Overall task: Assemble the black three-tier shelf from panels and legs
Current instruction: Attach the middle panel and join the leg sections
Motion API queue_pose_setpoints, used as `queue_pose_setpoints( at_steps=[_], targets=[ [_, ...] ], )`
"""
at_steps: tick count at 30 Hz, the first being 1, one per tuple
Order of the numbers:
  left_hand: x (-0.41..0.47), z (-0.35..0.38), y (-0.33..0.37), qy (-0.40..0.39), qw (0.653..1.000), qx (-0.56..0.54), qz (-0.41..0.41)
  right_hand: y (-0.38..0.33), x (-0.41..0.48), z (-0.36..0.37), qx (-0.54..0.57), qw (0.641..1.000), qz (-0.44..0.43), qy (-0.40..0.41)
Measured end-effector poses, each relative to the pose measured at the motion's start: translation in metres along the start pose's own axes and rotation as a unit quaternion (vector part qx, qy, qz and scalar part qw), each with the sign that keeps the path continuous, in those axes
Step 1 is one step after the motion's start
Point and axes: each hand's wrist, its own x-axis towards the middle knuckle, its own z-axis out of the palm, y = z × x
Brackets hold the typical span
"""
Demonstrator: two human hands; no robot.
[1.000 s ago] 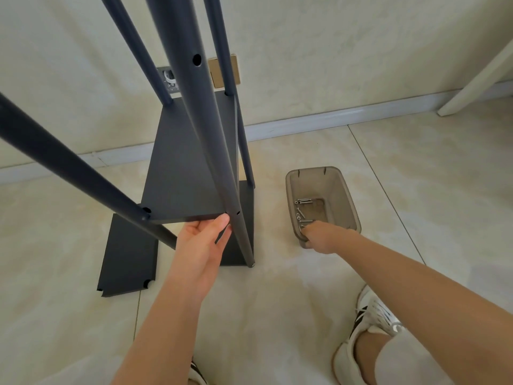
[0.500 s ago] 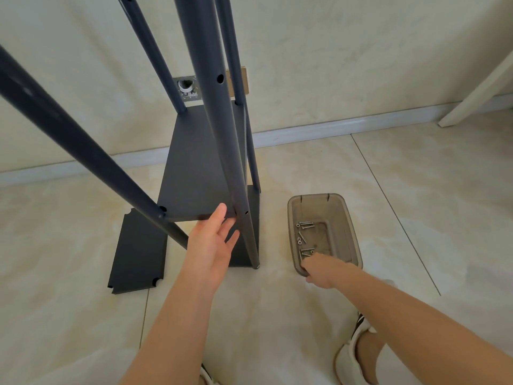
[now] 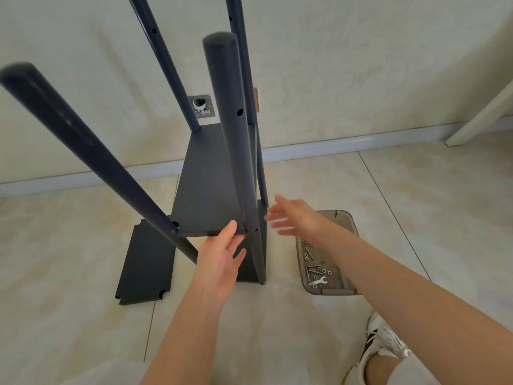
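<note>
Resting level low down between four dark round metal legs (image 3: 236,134), the black rectangular shelf panel (image 3: 211,190) meets our left hand (image 3: 222,262) at its near edge. The thumb touches that edge and the fingers lie straight just beside the near right leg, so the grip is loose and closes on nothing. Our right hand (image 3: 294,218) hangs in the air just right of that leg, blurred, its fingers spread wide. Half a second ago it was down at the near rim of the tray; our left hand has kept its place.

The panel's long axis runs away from us toward the wall, while the legs stand upright with their tops toward us. A second black panel (image 3: 147,262) lies flat on the floor to the left. On the right, the brown translucent plastic tray (image 3: 347,226) holds screws and a small wrench (image 3: 319,281).
</note>
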Motion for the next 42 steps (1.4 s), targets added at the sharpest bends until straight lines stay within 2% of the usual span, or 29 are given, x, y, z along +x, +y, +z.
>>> queue_pose_setpoints(
  at_steps=[2,6,12,22,24,28,33,37,42],
  targets=[
    [-0.001,0.002,0.0,-0.007,1.0,0.008,0.013,-0.029,-0.002,0.01,0.101,0.995,-0.002,-0.022],
    [-0.001,0.004,0.0,-0.005,0.999,0.014,0.03,-0.049,-0.003,0.025,0.066,0.997,-0.028,-0.021],
    [0.001,0.004,0.0,-0.009,1.0,0.021,0.014,-0.047,0.0,0.022,0.127,0.991,0.012,-0.031],
    [0.006,-0.013,0.007,-0.012,1.0,0.018,-0.011,-0.05,0.002,0.007,0.046,0.997,-0.011,-0.054],
    [0.008,-0.019,0.014,-0.014,0.999,0.03,-0.021,-0.058,0.008,-0.002,0.049,0.998,-0.022,-0.039],
    [0.01,-0.037,0.033,0.039,0.996,0.03,-0.08,-0.082,0.026,-0.01,0.038,0.999,-0.025,0.023],
    [-0.002,-0.058,0.053,0.024,0.993,0.06,-0.099,-0.094,0.042,-0.013,0.013,0.997,-0.042,0.062],
    [-0.001,-0.066,0.062,0.065,0.99,0.114,-0.05,-0.09,0.047,-0.022,-0.002,0.996,-0.054,0.076],
    [0.031,-0.068,0.071,0.207,0.966,0.089,-0.124,-0.081,0.051,-0.027,-0.033,0.992,-0.088,0.08]
  ],
)
